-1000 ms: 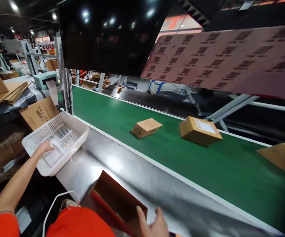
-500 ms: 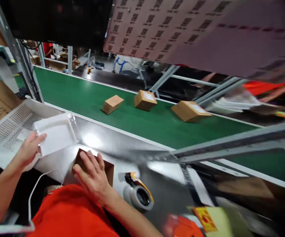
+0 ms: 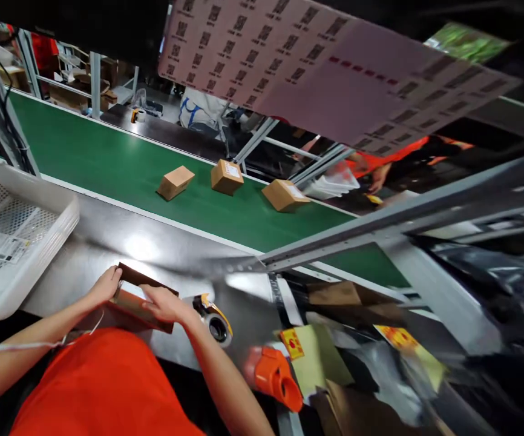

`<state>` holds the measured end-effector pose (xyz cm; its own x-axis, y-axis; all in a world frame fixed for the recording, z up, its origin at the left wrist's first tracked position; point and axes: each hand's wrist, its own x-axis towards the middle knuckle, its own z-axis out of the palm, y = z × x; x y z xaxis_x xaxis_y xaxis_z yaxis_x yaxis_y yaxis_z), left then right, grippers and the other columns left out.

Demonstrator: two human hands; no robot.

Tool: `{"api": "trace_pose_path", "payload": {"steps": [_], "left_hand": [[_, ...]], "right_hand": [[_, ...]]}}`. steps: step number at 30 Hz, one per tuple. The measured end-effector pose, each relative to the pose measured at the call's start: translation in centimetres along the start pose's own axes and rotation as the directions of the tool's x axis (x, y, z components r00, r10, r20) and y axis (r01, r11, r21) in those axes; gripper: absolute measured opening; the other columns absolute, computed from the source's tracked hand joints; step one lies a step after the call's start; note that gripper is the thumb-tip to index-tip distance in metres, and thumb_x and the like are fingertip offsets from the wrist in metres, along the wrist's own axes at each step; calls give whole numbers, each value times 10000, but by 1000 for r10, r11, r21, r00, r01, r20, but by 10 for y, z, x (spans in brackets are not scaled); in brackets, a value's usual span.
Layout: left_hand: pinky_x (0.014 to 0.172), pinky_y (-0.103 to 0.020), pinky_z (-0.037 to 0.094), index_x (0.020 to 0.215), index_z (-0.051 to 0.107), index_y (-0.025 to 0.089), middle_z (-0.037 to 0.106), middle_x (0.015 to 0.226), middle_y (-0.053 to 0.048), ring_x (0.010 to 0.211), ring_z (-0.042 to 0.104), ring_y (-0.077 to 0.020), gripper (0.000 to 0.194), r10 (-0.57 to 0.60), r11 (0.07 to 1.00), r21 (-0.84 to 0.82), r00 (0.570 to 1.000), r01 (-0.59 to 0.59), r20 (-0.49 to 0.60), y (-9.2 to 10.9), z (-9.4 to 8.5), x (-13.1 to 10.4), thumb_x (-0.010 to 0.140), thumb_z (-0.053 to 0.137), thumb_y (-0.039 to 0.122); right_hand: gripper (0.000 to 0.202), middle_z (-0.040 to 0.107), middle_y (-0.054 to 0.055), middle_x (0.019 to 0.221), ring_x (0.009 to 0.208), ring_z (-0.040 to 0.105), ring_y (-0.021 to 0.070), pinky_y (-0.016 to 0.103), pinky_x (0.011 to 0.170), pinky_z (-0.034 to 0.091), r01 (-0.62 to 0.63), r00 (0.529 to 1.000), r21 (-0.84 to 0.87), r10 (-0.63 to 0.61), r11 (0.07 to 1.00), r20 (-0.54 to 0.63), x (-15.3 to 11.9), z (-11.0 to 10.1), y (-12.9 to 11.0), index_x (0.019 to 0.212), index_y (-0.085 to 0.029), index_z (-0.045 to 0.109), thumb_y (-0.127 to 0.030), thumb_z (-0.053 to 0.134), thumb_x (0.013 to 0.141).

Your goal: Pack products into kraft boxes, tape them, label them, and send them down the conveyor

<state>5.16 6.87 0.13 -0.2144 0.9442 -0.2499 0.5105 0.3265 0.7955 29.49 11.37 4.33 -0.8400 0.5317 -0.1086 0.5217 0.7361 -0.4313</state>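
A small open cardboard box sits on the metal bench in front of my red shirt. My left hand grips its left end, with the fingertips at the upper edge. Across the right part of the box lies my right hand, its fingers bent over the brown cardboard, partly hidden. Something white shows inside the box between my hands. Just right of the box is a tape dispenser with an orange edge and a roll of tape.
A white perforated basket stands left, holding a labelled packet. Beyond the metal bench, several cartons lie on a green conveyor belt. An orange tape dispenser is right. A metal beam crosses there; a co-worker's hand shows behind.
My left hand has moved from the basket side to the box; the white wrapped packet it held is no longer in it. My right hand has shifted on the box. The view has swung right.
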Motion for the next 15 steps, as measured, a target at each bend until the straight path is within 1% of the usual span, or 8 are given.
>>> {"api": "trace_pose_path", "payload": {"steps": [2,4,7,9,10,13,14,15], "left_hand": [[1120,-492,531,1192,670,162,769,1265,-206,1253,714,-322,443,4,1000,-3,1000,-4,7,-7,6,1,1059,323,401],[1159,-491,507,1250,652,155,749,1304,-202,1293,688,-313,462,-1,1000,0,1000,1,9,-12,7,2,1067,310,406],[1188,-502,490,1277,628,160,699,1352,-205,1350,644,-323,459,-16,1000,-12,997,15,-71,-18,9,1,1050,361,456],[1176,-516,499,1250,615,170,666,1347,-209,1324,646,-332,440,-16,999,-36,983,10,-184,-20,13,-2,1033,401,488],[1151,-525,514,1229,606,178,657,1324,-205,1283,659,-334,428,-9,999,-49,971,-3,-241,-20,15,-4,1030,413,504],[1019,-507,574,1132,583,208,669,1149,-155,1098,701,-317,390,20,996,-73,947,-46,-321,-16,17,-12,1038,411,545],[980,-490,582,1087,580,219,673,1078,-132,1040,703,-308,377,51,996,-58,950,-72,-310,-14,16,-15,1039,411,553],[953,-477,583,1045,582,227,674,1021,-115,996,699,-301,371,105,993,-21,955,-116,-277,-12,14,-17,1039,415,558]], "right_hand": [[223,788,-1,855,687,727,148,231,642,516,-64,998,-29,64,998,-9,22,26,-1,1134,-163,751,-261,614,988],[244,776,48,842,663,715,175,281,646,536,-159,985,-57,155,986,-76,31,44,-4,1139,-104,748,-221,609,976],[412,785,189,1150,958,759,291,413,832,613,-233,958,-82,214,969,-190,14,53,-11,1331,-109,700,-157,660,924],[429,714,199,1348,1184,701,322,491,1000,592,-253,909,-58,217,966,-357,-15,54,-14,1399,-174,673,-170,607,976],[407,679,196,1390,1247,665,333,530,1053,570,-289,846,-25,243,957,-475,-31,56,-15,1408,-194,666,-204,578,1011],[445,639,203,1313,1201,648,367,589,1012,588,-437,550,187,426,880,-718,-76,77,-19,1442,-193,609,-395,598,1046],[512,635,198,1286,1168,656,370,583,976,608,-458,498,270,496,847,-711,-86,88,-21,1480,-200,565,-443,624,1034],[575,634,192,1277,1153,664,372,572,952,623,-460,483,339,551,821,-680,-92,99,-25,1515,-210,523,-467,651,1017]]}}
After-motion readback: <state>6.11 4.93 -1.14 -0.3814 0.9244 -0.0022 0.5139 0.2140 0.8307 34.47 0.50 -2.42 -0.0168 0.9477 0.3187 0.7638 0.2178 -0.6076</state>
